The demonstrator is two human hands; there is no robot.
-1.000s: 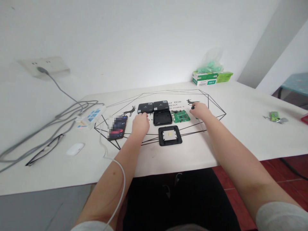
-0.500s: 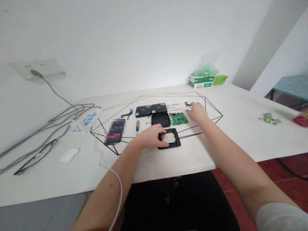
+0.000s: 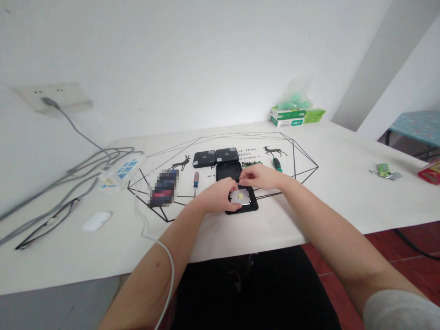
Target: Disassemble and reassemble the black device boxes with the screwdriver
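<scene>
A black square casing [image 3: 246, 204] with a pale plate inside lies in front of me on the white table [image 3: 309, 211]. My left hand [image 3: 218, 196] grips its left side, thumb over the front edge. My right hand [image 3: 262, 176] rests at its far edge, fingers bent over the green circuit board [image 3: 250, 163], which it mostly hides. Behind lie an open black shell [image 3: 228, 171] and two closed black boxes [image 3: 205, 158], [image 3: 227, 154]. A green-handled screwdriver [image 3: 277, 164] lies to the right, a red and blue one [image 3: 195, 179] to the left.
A phone [image 3: 163, 188] lies left of the screwdriver. Further left are a power strip [image 3: 122, 171] with grey cables, glasses [image 3: 44, 225] and a white mouse [image 3: 96, 221]. A green tissue box [image 3: 295, 115] stands at the back; small green item [image 3: 382, 169] lies far right.
My left hand left the black boxes and came to the casing's left side. My right hand put down the green screwdriver and moved in to the casing's far edge.
</scene>
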